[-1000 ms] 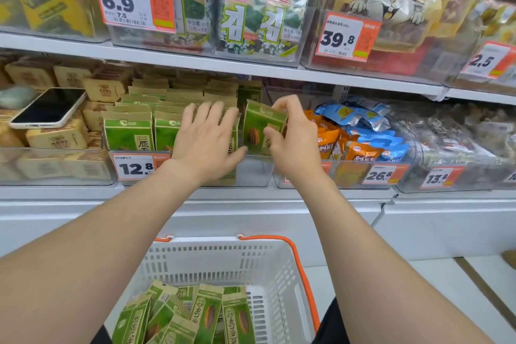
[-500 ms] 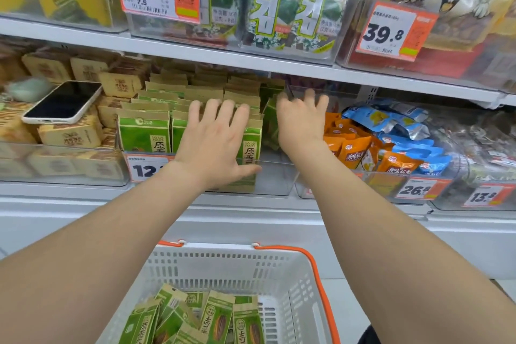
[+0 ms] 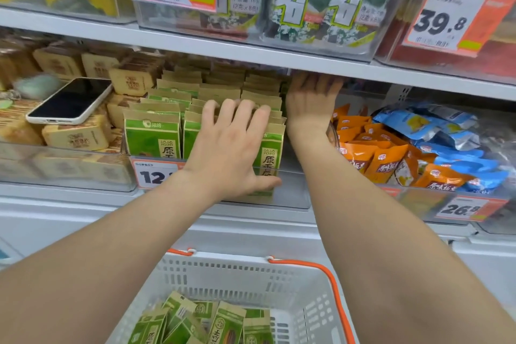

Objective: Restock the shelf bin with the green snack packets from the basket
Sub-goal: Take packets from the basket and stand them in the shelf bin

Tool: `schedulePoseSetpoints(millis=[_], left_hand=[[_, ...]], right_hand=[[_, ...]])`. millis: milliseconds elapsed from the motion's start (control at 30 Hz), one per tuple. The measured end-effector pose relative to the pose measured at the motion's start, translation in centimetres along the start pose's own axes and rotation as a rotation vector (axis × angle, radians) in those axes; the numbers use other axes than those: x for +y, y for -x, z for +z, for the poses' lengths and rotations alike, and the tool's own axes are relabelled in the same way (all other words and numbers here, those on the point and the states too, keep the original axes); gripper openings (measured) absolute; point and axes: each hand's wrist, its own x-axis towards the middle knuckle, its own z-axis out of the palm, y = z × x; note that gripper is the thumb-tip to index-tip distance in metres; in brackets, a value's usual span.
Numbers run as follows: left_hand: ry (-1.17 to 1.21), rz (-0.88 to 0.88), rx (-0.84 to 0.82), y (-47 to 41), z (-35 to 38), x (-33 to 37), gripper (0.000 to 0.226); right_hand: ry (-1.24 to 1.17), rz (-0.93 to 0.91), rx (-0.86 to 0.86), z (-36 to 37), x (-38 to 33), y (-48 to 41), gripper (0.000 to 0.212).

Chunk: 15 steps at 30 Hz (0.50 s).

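Rows of green snack packets point(image 3: 152, 137) stand upright in the clear shelf bin point(image 3: 294, 190) on the middle shelf. My left hand point(image 3: 231, 148) lies flat over the front right packets, fingers across their tops and thumb against the front one. My right hand point(image 3: 310, 103) reaches deep into the bin's right side, fingers spread and stretched under the upper shelf's edge, tips partly hidden. I see nothing held in it. Below, the white basket point(image 3: 251, 274) with orange handles holds several more green packets point(image 3: 223, 324) lying loose.
A white phone point(image 3: 72, 100) lies on tan packets in the bin to the left. Orange packets point(image 3: 377, 153) and blue packets point(image 3: 446, 134) fill the bin to the right. The upper shelf point(image 3: 279, 56) hangs low over the bin and carries seaweed packs.
My right hand carried a green packet into the bin's right side and now reaches further back without it. My left hand stayed pressed on the front packets.
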Motion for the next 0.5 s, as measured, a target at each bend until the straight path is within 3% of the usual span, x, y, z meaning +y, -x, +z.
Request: schedulePoseSetpoints(millis=[100,267,367,500], left_hand=[[0.004,-0.006,0.0,0.1,-0.1,0.0,0.121],[0.003,-0.018,-0.018,0.1,-0.3,0.2,0.121],[0.015,-0.022,-0.034,0.1,-0.5,0.3,0.121],[0.038,-0.029,-0.086,0.1,-0.7,0.2,0.121]], right_hand=[[0.026,-0.056,0.006,-0.1,0.0,-0.1,0.036],[0.069,-0.328,-0.285,0.9,0.1,0.5,0.021],[0.234,-0.45,-0.422,1.1,0.3,1.3,0.045],[0.271,-0.492,-0.512,1.3,0.4,1.6,0.066]])
